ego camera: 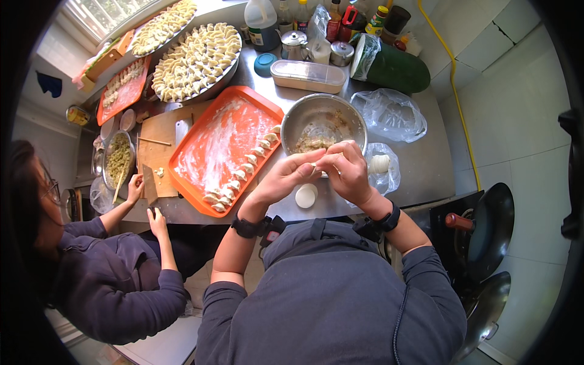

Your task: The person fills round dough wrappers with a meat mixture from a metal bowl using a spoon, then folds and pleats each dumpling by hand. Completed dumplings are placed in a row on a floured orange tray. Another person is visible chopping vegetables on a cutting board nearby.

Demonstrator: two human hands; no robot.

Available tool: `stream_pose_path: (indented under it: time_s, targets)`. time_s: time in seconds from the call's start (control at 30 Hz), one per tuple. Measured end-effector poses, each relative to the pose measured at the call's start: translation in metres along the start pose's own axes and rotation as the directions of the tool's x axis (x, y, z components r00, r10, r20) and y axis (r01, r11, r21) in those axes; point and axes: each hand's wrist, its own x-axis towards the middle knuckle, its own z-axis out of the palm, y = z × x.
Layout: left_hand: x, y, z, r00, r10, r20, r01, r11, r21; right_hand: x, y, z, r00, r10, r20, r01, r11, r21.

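My left hand [284, 177] and my right hand [347, 173] meet at the fingertips over the front rim of a steel mixing bowl [321, 109]. They pinch a small dumpling [315, 168], mostly hidden by the fingers. Minced filling [310, 142] lies low in the bowl. Just below my hands, round white dumpling wrappers [305, 196] lie on the steel counter. A stack of wrappers [378, 164] sits in a plastic bag to the right. Left of the bowl, an orange tray [214, 141] dusted with flour carries folded dumplings [239, 174] along its right side.
At left a co-worker [123, 283] holds a cleaver [149, 184] over a wooden board [159, 157]. Behind stand a large round tray of dumplings [198, 61], a lidded plastic box [308, 76] and a winter melon [394, 68]. Woks [490, 232] stand at right.
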Motion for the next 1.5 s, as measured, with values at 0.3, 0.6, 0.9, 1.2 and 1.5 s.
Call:
stream_pose_path:
  time_s: [0.3,0.6,0.9,1.2,1.5]
  targets:
    - [-0.004,0.003,0.001,0.939,0.168,-0.3,-0.072,0.95,0.305,-0.001,-0.002,0.001,0.996,0.089,0.014,-0.09,0.988,0.126]
    - [-0.02,0.013,0.016,0.858,0.453,-0.24,-0.327,0.844,0.425,-0.004,-0.008,-0.003,0.959,0.276,0.062,-0.277,0.874,0.4]
    - [-0.004,0.016,0.021,0.744,0.64,0.193,-0.308,0.072,0.949,0.005,-0.025,-0.009,0.971,0.198,0.133,-0.237,0.856,0.459]
    - [-0.009,0.033,0.027,0.765,0.582,0.277,-0.248,-0.131,0.96,0.013,-0.029,-0.012,0.987,0.118,0.113,-0.151,0.919,0.364]
    - [-0.015,0.035,0.022,0.707,0.641,0.3,-0.351,-0.051,0.935,0.021,-0.032,-0.017,0.979,0.064,0.195,-0.141,0.9,0.413]
